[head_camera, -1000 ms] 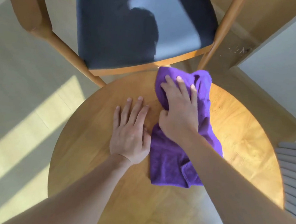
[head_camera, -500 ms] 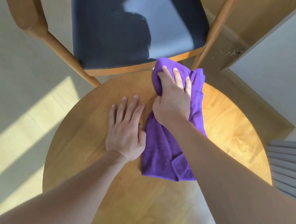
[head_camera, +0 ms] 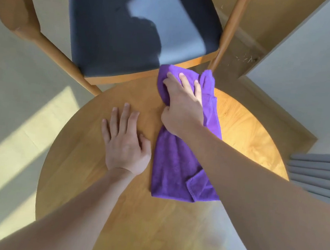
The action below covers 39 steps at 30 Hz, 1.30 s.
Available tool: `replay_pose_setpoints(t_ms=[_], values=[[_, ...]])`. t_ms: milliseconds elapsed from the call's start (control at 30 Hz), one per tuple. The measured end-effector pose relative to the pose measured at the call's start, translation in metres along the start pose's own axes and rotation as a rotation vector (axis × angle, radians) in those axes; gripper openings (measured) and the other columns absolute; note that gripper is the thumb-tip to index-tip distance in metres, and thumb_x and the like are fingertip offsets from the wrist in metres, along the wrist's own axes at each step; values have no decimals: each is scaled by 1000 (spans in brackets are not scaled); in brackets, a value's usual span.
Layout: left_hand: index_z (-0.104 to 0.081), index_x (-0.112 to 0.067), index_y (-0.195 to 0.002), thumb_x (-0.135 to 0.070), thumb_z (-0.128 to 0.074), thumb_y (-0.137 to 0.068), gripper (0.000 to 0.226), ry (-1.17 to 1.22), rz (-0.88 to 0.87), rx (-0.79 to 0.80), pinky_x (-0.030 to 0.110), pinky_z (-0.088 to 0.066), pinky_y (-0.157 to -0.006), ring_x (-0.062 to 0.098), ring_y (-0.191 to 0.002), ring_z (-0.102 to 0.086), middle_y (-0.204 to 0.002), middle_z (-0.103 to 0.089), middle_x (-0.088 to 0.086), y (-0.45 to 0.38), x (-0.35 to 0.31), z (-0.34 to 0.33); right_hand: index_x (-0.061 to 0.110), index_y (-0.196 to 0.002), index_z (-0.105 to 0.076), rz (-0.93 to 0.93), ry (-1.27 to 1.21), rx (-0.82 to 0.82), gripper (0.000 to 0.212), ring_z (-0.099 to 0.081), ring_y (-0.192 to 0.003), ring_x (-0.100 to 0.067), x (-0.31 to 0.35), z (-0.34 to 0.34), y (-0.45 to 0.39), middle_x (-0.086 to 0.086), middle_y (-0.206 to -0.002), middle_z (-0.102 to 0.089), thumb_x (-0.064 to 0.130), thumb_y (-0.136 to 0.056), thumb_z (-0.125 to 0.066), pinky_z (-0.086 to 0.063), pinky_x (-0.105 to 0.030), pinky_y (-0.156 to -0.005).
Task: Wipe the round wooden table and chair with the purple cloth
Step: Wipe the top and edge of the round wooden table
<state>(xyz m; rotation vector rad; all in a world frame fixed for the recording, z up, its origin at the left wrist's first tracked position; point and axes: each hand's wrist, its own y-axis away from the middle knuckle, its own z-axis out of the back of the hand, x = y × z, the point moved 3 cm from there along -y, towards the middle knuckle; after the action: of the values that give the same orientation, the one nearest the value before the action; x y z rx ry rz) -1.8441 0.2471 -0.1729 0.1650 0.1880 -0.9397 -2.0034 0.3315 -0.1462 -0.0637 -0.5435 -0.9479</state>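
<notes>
While the right hand (head_camera: 182,104) presses the cloth (head_camera: 178,167) with spread fingers at the far edge of the table (head_camera: 87,157), left hand (head_camera: 125,143) lies flat beside it; cloth looks soft, light, best bunched from above

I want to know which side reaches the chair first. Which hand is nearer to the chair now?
Right. The right hand presses the purple cloth at the table's far edge, just before the chair. The left hand lies flat further back.
</notes>
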Motion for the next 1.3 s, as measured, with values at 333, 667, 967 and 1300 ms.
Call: replay_pose_setpoints(t_ms=[333,667,967,1300], values=[[-33,-18,-155,-30,-38,-87,69,-1,54,30,53,-11,-126,21,-157,-13,-169,-21,0,67,58,10,20,-157,-36,266,133,256,77,-4,-159,-17,-2,-29,142,9,-170,-17,17,-82,-52,4,-47,-128],[-36,-19,-153,-29,-43,-81,73,-28,60,42,51,-10,-127,26,-155,-19,-168,-24,2,68,62,13,23,-151,-39,137,70,69,76,-8,-158,-17,68,-42,9,9,-168,-25,10,-78,-55,6,-46,-128],[-35,-20,-153,-30,-41,-82,72,-19,60,38,50,-7,-127,23,-157,-16,-169,-22,1,68,63,10,22,-153,-39,582,208,366,84,-12,-157,-17,30,-52,135,10,-169,-21,22,-70,-55,3,-44,-126],[-37,-20,-152,-28,-43,-82,71,-3,61,4,53,-13,-125,24,-156,-20,-168,-26,1,68,63,9,22,-149,-42,93,129,-16,75,-16,-156,-20,65,-47,-9,6,-165,-31,22,-75,-47,-2,-48,-128]])
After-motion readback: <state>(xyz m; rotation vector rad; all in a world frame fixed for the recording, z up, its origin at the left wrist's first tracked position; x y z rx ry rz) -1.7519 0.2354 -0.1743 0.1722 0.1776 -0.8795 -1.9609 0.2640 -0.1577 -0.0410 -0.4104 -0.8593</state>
